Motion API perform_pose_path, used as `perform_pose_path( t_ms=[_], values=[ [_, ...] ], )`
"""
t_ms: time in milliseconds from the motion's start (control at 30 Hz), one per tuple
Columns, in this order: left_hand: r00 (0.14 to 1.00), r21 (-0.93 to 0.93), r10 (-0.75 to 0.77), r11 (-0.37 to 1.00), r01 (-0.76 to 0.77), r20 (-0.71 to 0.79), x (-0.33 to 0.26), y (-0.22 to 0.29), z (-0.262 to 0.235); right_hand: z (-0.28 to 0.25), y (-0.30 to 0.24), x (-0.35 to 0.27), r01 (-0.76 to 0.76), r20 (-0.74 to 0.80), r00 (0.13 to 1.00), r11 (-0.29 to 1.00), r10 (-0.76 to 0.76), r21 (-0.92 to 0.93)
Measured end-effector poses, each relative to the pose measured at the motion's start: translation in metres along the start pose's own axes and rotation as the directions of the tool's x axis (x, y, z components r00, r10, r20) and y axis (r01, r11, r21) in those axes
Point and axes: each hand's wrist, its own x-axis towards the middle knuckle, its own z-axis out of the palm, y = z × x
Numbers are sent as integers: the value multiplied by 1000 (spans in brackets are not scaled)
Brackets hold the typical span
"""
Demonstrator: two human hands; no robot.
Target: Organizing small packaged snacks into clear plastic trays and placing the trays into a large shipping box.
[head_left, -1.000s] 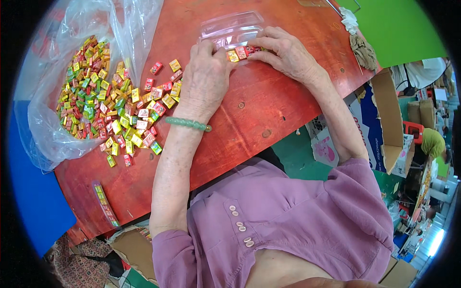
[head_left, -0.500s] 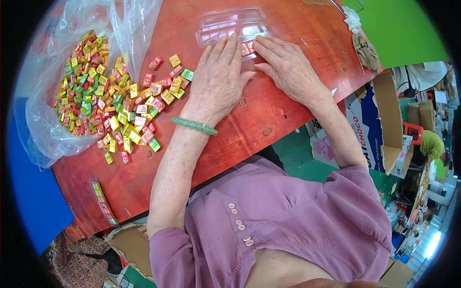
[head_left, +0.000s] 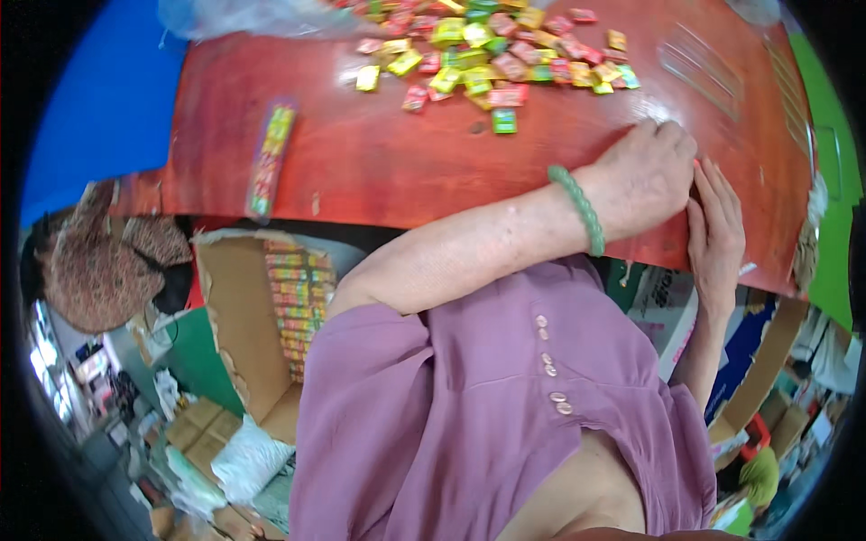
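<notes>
My left hand (head_left: 647, 171), wearing a green bead bracelet (head_left: 577, 209), is closed with curled fingers above the table's near edge. Against its fingertips is my right hand (head_left: 719, 219), its fingers long and pressed together, the thumb bent inward. A small red spot (head_left: 696, 165) shows between the hands; what they grip is otherwise hidden. Beyond the hands lies a clear plastic tray (head_left: 702, 72). A heap of small wrapped sweets (head_left: 478, 56) in yellow, red, green and orange is spread at the far middle of the table.
A filled clear strip pack (head_left: 271, 162) lies on the red table (head_left: 379, 162) at the left. Below the edge stands an open cardboard box (head_left: 236, 316) with rows of filled packs (head_left: 298, 302). A clear plastic bag (head_left: 262, 16) lies behind the sweets.
The view has swung left, bringing the box of packs into sight. My hands have come together, nearer the table's front edge; my left hand has gone from flat to curled.
</notes>
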Motion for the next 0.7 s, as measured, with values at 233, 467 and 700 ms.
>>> perform_pose_path(
  t_ms=[233,467,700],
  values=[
    [977,-38,-165,984,172,137,-80,-4,-79,2,-53,-2,198,-34,980,935,-197,295],
    [840,274,-541,804,528,-35,-167,-64,-166,5,-83,14,146,31,985,912,-171,383],
    [679,492,-718,540,683,-155,-245,-105,-205,18,-105,34,266,-45,962,888,-269,376]
  ],
)
